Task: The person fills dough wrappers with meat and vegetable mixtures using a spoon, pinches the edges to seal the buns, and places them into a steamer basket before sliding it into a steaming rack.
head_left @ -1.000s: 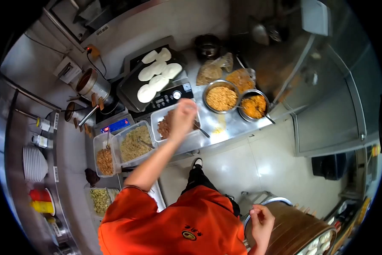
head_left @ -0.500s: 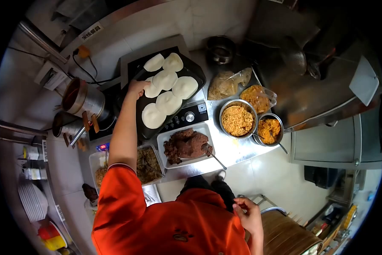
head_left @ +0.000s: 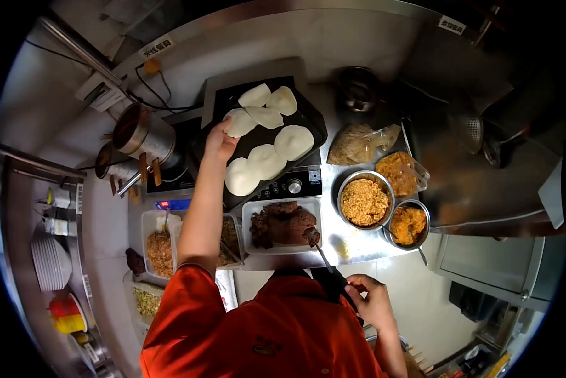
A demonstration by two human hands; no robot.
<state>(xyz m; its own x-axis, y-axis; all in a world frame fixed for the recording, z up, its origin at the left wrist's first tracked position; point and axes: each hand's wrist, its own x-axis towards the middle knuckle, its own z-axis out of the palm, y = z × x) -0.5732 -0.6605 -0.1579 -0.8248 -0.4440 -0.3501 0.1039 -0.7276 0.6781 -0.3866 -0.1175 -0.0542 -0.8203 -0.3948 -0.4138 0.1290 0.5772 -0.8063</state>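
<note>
My left hand reaches over a black griddle pan and pinches the lower left edge of a white dough round. Beside it lies a second dough round, which looks narrow and partly folded, touching the pinched one. Several more pale rounds lie in the pan, some overlapping. Low at my side, my right hand is closed with curled fingers. Whatever it may hold is hidden.
In front of me stands a white tray of dark red filling with a spoon. Metal bowls of chopped yellow and orange food stand right, near bagged food. Left are lidless tubs and a pot.
My left hand has drawn the pinched round slightly, and the neighbouring round has gone from flat to partly folded. My right hand stays closed at my side. The view has shifted.
</note>
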